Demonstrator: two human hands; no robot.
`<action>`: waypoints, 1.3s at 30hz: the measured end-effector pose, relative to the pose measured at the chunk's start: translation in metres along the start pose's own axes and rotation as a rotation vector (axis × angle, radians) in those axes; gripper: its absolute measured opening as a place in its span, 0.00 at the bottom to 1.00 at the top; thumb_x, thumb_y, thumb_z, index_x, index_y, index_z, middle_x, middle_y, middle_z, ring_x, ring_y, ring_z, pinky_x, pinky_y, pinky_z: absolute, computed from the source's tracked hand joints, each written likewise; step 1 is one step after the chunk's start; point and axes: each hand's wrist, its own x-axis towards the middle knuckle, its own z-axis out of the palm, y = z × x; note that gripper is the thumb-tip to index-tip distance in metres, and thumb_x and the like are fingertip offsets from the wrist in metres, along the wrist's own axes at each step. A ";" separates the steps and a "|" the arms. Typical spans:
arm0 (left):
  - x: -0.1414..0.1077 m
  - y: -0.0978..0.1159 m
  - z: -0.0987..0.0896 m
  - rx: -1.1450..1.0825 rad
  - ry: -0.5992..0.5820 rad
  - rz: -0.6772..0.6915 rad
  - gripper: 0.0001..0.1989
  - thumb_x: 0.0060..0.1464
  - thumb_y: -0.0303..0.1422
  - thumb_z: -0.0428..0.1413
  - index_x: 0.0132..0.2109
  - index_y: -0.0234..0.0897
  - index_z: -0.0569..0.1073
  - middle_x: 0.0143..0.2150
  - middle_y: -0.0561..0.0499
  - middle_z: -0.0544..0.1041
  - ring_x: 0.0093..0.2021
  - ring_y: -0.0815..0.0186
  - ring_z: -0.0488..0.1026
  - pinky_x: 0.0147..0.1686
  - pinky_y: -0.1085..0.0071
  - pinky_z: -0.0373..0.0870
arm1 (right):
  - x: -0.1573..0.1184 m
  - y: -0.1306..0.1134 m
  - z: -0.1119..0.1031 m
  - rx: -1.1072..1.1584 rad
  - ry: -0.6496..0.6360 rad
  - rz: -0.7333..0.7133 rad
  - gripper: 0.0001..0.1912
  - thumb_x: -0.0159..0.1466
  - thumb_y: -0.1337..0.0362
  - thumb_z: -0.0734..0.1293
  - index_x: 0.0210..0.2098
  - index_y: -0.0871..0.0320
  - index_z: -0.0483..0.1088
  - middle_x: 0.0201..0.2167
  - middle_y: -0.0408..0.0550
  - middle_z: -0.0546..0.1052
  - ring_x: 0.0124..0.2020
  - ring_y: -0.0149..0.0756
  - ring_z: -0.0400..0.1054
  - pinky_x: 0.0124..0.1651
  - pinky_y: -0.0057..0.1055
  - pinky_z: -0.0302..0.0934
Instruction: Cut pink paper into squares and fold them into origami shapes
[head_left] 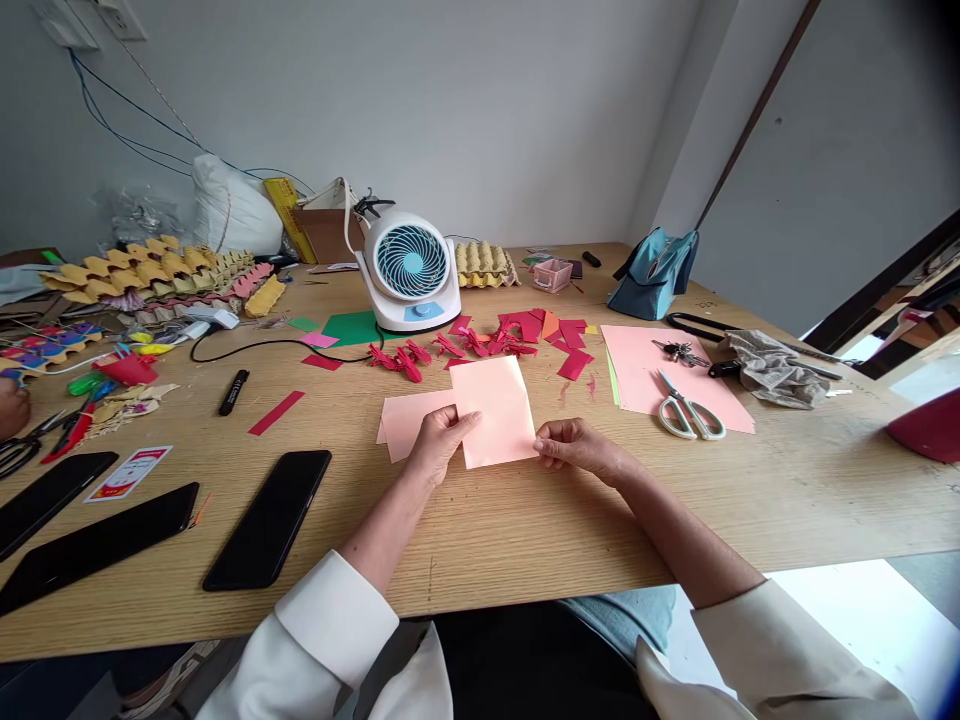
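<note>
Fan [411, 262] behind paper sheet [495, 412]; phones [268, 520] left, on table [525, 540]; scissors [678, 396] right, partly on paper stack [630, 370].

A pale grey wall [525, 120] rises behind the far edge of the wood-grain bench [540, 545], a white fitting [67, 25] high above its far left corner. Beyond the right edge, a brown strip [759, 110] borders a grey panel [847, 150].
</note>
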 end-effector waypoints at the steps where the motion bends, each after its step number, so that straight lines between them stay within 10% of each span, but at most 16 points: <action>1: -0.001 -0.001 0.002 0.005 -0.010 -0.006 0.21 0.38 0.41 0.69 0.36 0.29 0.79 0.32 0.47 0.80 0.32 0.64 0.73 0.35 0.69 0.67 | 0.000 0.000 0.001 -0.005 0.015 -0.019 0.22 0.51 0.45 0.73 0.27 0.59 0.73 0.22 0.43 0.73 0.24 0.29 0.65 0.29 0.26 0.58; 14: -0.012 -0.013 0.020 -0.070 -0.005 -0.200 0.26 0.31 0.44 0.71 0.36 0.32 0.78 0.33 0.47 0.80 0.33 0.64 0.73 0.33 0.68 0.72 | 0.007 0.003 0.006 0.150 0.262 -0.177 0.22 0.56 0.46 0.71 0.21 0.59 0.69 0.18 0.39 0.62 0.21 0.26 0.50 0.25 0.28 0.43; 39: -0.023 -0.017 0.033 0.130 -0.149 -0.119 0.20 0.40 0.41 0.67 0.38 0.32 0.77 0.32 0.48 0.78 0.29 0.68 0.70 0.24 0.75 0.67 | 0.007 0.001 0.003 0.350 0.379 -0.159 0.17 0.51 0.50 0.75 0.26 0.57 0.75 0.23 0.44 0.76 0.22 0.31 0.64 0.26 0.28 0.54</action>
